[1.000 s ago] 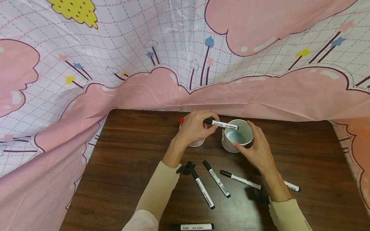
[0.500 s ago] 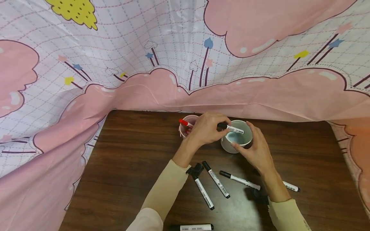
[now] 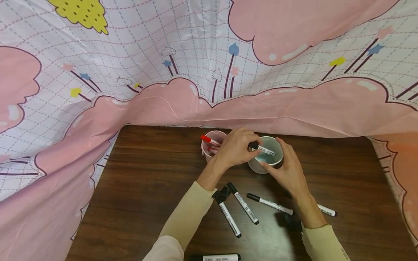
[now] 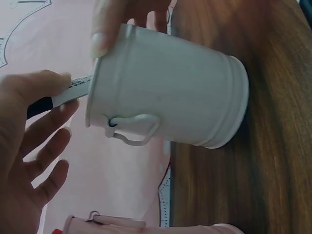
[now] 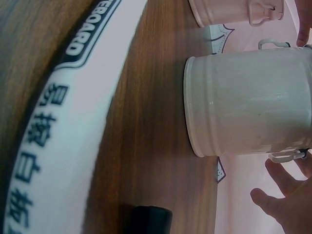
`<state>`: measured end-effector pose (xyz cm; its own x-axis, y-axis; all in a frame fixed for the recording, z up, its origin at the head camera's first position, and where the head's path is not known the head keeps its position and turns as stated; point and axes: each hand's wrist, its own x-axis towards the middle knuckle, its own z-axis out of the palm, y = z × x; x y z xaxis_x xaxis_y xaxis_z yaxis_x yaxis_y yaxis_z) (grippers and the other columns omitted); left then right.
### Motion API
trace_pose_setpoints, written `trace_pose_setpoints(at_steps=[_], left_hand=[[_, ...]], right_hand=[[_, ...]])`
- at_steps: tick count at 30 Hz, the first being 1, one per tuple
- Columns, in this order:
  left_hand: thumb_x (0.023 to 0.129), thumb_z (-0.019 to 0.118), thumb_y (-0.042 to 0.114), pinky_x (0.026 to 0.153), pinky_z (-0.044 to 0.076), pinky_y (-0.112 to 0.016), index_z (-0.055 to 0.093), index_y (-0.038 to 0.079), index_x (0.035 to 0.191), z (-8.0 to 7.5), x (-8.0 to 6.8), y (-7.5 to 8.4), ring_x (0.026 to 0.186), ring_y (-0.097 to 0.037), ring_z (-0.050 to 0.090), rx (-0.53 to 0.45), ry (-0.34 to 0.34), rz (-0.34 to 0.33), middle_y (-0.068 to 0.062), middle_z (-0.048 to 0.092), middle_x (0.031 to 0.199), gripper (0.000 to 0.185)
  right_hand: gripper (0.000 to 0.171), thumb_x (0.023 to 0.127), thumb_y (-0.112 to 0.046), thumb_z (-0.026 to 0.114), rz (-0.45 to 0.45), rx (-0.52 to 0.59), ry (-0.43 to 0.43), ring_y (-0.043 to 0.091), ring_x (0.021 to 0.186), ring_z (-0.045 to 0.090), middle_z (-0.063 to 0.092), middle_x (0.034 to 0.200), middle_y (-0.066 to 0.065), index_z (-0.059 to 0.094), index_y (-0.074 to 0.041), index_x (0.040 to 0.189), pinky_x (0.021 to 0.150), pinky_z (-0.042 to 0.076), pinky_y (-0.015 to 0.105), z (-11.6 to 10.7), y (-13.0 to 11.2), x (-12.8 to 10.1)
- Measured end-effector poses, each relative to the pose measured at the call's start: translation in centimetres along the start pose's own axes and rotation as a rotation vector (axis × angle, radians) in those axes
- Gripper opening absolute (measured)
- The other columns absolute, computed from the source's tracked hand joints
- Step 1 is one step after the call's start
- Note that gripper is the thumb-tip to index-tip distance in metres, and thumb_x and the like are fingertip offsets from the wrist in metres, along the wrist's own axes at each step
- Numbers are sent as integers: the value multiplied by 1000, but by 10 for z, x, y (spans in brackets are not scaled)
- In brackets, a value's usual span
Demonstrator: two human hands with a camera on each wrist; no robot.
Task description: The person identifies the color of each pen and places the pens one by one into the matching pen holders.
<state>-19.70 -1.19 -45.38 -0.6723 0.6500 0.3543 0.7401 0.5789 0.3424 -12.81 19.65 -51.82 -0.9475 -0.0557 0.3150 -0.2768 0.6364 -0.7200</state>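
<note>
My left hand (image 3: pixel 236 150) pinches a black-capped white marker (image 3: pixel 266 149) and holds it slanted over the mouth of a white metal bucket (image 3: pixel 254 166), the far end dipping inside. My right hand (image 3: pixel 287 172) grips that bucket by its near side and rim. The left wrist view shows the white bucket (image 4: pixel 165 105), the marker (image 4: pixel 73 87) at its rim and my left hand (image 4: pixel 29 146). A pink bucket (image 3: pixel 206 154) just left of it holds a red-capped marker (image 3: pixel 207 139). The white bucket (image 5: pixel 248 105) stands on the wood in the right wrist view.
Several black-capped markers lie on the dark wooden table (image 3: pixel 147 188) near my forearms, one (image 3: pixel 243 203) in the middle, one (image 3: pixel 326 210) at the right. A pink patterned cloth (image 3: pixel 209 72) hangs behind and left of the table. A marker barrel (image 5: pixel 63 136) fills the right wrist view.
My left hand has moved right with the marker, from over the pink bucket to the white bucket's mouth, uncovering the pink bucket and red marker. The right hand has stayed on the white bucket.
</note>
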Motion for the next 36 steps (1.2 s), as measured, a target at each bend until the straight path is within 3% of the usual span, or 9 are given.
trace_pose_setpoints(at_steps=[2,4,9,13,19,28,31,36], left_hand=[[85,78,37,82,42,-26,76,25,99,3,-1,0,91,-10,55,18,0,-6,13,70,94,19],[84,79,39,89,41,-27,74,24,107,4,-2,-1,98,-11,56,30,-1,-11,12,70,102,28],[77,81,53,112,31,-33,56,22,141,3,-3,-2,128,-16,48,23,-6,-8,3,58,136,75],[73,79,64,117,26,-42,41,18,152,1,-3,-4,141,-24,37,8,-10,13,-4,45,151,99],[74,75,68,118,23,-44,35,18,155,-1,-4,-5,147,-27,28,8,-21,34,-5,38,157,104],[72,73,71,121,16,-42,39,19,154,-5,-6,-2,148,-28,26,52,21,91,-3,36,158,103],[71,74,72,121,9,-40,36,20,155,-6,-8,0,149,-29,23,49,31,105,-4,30,161,106],[73,72,72,121,9,-37,37,21,155,-12,-19,4,151,-25,16,44,59,111,-6,25,162,103]], right_hand=[[95,74,-27,89,-1,-1,0,38,116,51,51,134,22,38,-5,151,94,40,57,1,1,0],[95,74,-27,89,-2,-2,1,38,116,51,51,134,23,38,-5,151,94,40,57,1,1,0],[95,73,-26,88,3,0,0,38,117,51,51,134,22,38,-5,151,95,39,56,1,0,1],[94,74,-25,88,-4,2,1,38,113,52,51,134,23,38,-5,151,92,40,55,1,0,1],[93,73,-23,88,-26,6,14,39,114,52,52,134,23,39,-5,150,92,40,55,2,2,1],[93,75,-27,88,-12,4,3,38,115,51,51,135,21,38,-5,151,92,40,54,2,2,0],[94,75,-25,89,-20,0,3,38,115,51,50,136,22,38,-5,151,92,40,54,1,2,0],[96,72,-17,89,-29,-1,4,39,114,52,50,136,23,37,-5,151,90,41,55,1,1,0]])
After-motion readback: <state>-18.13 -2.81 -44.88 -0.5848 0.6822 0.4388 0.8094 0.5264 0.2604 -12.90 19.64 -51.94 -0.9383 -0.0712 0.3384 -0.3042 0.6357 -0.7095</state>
